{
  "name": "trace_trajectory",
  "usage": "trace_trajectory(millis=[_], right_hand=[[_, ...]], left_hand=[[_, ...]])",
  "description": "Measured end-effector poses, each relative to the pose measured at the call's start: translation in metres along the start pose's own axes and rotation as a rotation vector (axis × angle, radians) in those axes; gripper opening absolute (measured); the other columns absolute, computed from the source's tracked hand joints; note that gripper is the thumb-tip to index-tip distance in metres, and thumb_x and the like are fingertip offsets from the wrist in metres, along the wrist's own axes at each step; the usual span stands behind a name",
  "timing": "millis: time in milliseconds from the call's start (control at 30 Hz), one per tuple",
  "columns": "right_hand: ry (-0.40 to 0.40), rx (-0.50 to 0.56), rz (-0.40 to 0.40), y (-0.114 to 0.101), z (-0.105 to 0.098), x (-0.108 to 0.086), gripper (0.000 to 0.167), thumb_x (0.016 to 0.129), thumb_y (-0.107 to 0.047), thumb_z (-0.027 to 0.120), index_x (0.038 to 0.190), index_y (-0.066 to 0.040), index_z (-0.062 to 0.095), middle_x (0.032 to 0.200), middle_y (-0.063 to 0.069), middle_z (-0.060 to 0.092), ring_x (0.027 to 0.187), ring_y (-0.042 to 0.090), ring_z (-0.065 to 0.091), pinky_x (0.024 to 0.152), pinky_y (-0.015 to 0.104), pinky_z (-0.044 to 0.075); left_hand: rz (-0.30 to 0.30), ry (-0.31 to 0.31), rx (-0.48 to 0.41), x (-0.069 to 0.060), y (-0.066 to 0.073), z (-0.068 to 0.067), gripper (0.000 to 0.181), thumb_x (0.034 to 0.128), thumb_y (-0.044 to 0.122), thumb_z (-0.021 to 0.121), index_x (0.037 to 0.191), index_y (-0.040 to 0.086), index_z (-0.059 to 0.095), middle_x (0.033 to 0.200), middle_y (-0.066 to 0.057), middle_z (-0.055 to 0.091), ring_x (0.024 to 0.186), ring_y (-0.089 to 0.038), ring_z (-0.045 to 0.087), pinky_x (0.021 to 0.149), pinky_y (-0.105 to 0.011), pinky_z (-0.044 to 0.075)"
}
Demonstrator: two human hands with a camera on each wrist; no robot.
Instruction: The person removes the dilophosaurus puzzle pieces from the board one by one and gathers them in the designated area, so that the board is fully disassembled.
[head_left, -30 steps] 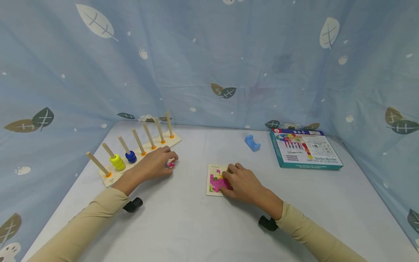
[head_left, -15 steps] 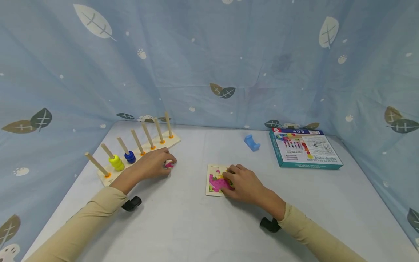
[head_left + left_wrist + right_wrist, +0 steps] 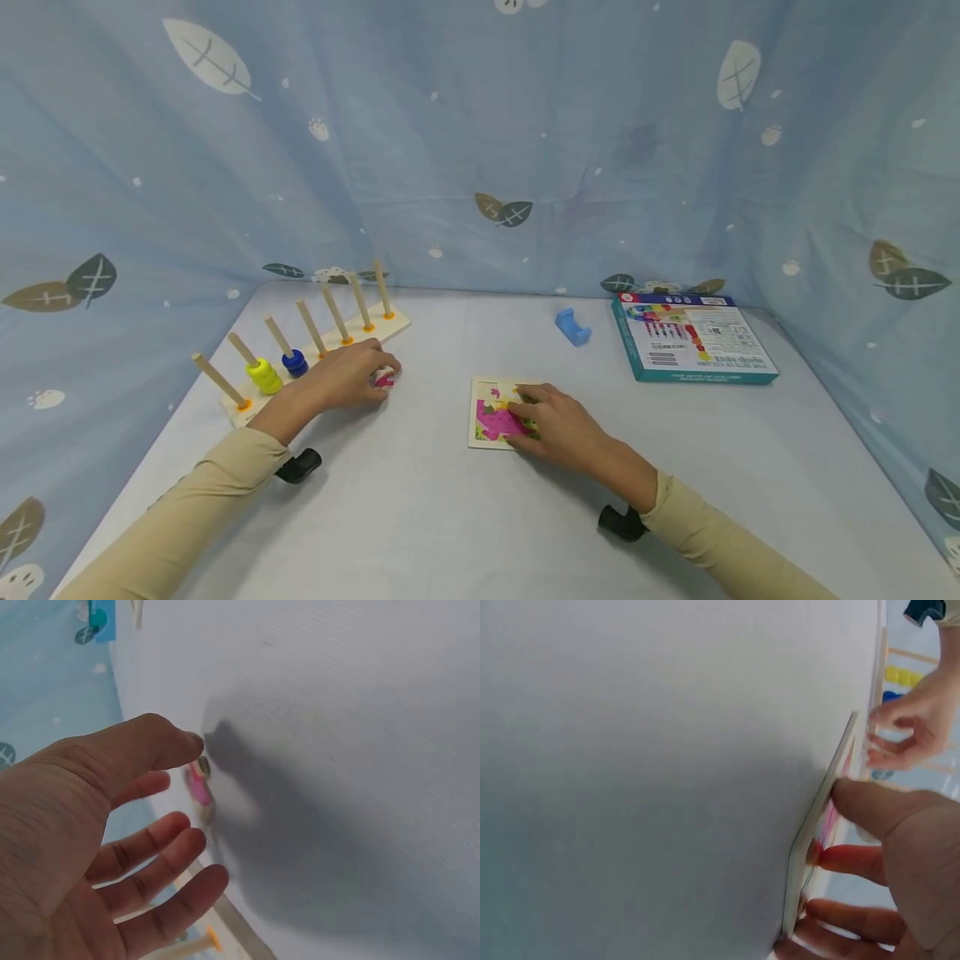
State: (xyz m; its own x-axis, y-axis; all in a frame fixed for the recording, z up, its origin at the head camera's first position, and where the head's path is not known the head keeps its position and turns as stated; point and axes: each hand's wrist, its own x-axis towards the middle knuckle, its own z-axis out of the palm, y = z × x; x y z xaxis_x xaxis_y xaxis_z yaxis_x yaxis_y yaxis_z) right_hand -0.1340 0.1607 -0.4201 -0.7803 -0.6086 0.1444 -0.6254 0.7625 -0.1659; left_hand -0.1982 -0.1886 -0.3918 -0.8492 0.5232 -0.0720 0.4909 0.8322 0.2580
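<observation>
My left hand (image 3: 348, 379) hovers low over the left of the table, near the peg stand. In the left wrist view, its fingers (image 3: 161, 874) are spread, and a small pink puzzle piece (image 3: 199, 787) lies by the thumb tip; whether they touch, I cannot tell. My right hand (image 3: 566, 429) lies over the right part of a puzzle board (image 3: 472, 429) with a pink picture. As the right wrist view shows, its thumb (image 3: 866, 806) and fingertips touch the board's face and edge. Part of the picture is hidden beneath this hand.
A wooden stand (image 3: 393, 323) with several upright pegs is at the left; yellow rings (image 3: 264, 377) and blue rings (image 3: 295, 362) sit on two pegs. Behind the board is a light-blue curved block (image 3: 573, 327). A teal-edged box (image 3: 693, 340) lies back right, before a blue curtain (image 3: 420, 150).
The right hand has eased slightly to the right across the puzzle board, showing a bit more of the picture. The left hand stays almost still by the small piece. The head view shifts slightly.
</observation>
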Motion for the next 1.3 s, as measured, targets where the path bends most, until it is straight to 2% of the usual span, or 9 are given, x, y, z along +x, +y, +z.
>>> trace_trajectory(millis=[233,567,867,1067,1300], right_hand=[[0.063,-0.048,0.037,-0.003,0.001,-0.004,0.046,0.08,-0.043,0.084,0.114,-0.013,0.078,0.112,0.01,0.065,0.095,0.024,0.058,0.074,0.033,0.055],[0.086,-0.083,-0.013,-0.003,0.002,-0.009,0.044,0.084,-0.041,0.08,0.116,-0.011,0.076,0.112,0.01,0.067,0.095,0.026,0.062,0.076,0.036,0.057],[0.084,-0.12,-0.004,-0.005,0.006,-0.009,0.045,0.083,-0.041,0.08,0.118,-0.013,0.076,0.108,0.007,0.064,0.094,0.022,0.059,0.075,0.032,0.056],[0.082,-0.135,-0.032,-0.007,0.008,-0.01,0.046,0.084,-0.043,0.079,0.118,-0.012,0.075,0.107,0.008,0.063,0.091,0.022,0.058,0.073,0.03,0.056],[0.091,-0.157,-0.051,-0.007,0.007,-0.01,0.044,0.085,-0.044,0.077,0.116,-0.013,0.076,0.105,0.007,0.063,0.09,0.021,0.056,0.072,0.03,0.055]], left_hand=[[0.048,0.038,0.054,0.01,0.012,-0.004,0.046,0.0814,0.023,0.08,0.124,0.011,0.069,0.108,-0.008,0.062,0.072,-0.013,0.053,0.059,-0.031,0.044],[0.111,0.013,0.041,0.036,0.043,-0.005,0.045,0.0839,0.024,0.079,0.126,0.012,0.069,0.111,-0.007,0.063,0.089,-0.016,0.061,0.07,-0.033,0.051],[0.201,0.005,0.053,0.06,0.072,0.004,0.039,0.0841,0.024,0.078,0.121,0.014,0.071,0.108,-0.004,0.063,0.089,-0.015,0.062,0.072,-0.033,0.051],[0.224,-0.018,0.055,0.069,0.085,0.014,0.038,0.0849,0.026,0.078,0.12,0.015,0.071,0.108,-0.002,0.063,0.093,-0.014,0.062,0.077,-0.033,0.052],[0.242,-0.011,0.063,0.074,0.095,0.018,0.03,0.0857,0.026,0.079,0.114,0.016,0.072,0.105,-0.001,0.062,0.093,-0.014,0.061,0.079,-0.034,0.051]])
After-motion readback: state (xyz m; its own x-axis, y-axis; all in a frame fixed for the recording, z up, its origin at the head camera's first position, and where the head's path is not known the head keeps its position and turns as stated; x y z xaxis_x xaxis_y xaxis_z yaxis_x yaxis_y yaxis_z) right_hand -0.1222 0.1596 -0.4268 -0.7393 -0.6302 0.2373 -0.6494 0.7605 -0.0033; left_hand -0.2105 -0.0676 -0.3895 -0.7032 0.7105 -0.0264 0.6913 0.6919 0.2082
